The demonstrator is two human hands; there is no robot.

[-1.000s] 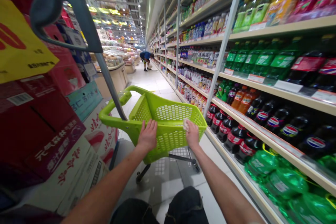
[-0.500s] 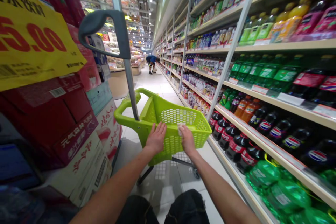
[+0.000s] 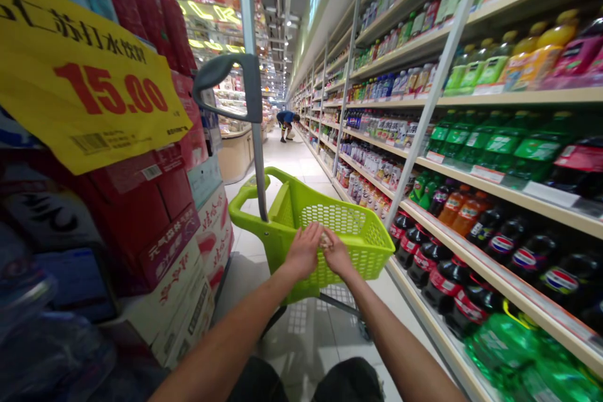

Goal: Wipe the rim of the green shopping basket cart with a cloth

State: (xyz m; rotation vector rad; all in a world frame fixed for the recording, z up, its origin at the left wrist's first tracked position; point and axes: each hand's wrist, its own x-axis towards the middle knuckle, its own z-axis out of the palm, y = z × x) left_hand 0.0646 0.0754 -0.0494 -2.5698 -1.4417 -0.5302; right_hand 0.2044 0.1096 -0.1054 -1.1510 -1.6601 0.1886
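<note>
Evidently, a crumpled white wipe (image 3: 325, 240) is pinched in the right hand (image 3: 336, 252), its fingers curled in; whether it is cloth or paper cannot be told. The left hand (image 3: 302, 252) is laid just beside it, fingers nearly straight and together over the near rim of the green basket (image 3: 277, 257); its thumb is hidden, so a firm grip cannot be confirmed. The wipe is judged light, soft and easily bunched, best gripped between thumb and fingertips. The basket, right under both hands, is judged stiff, smooth plastic, best steadied by its rim, since a caster (image 3: 364, 330) is seen below. Beyond the hands, its perforated far wall is shown; part of its floor is blocked from view. Right of the right hand, dark liquid is held in red-labelled bottles (image 3: 456, 289). Left of the left hand, cartons (image 3: 214, 220) are stacked, their contents unseen.
</note>
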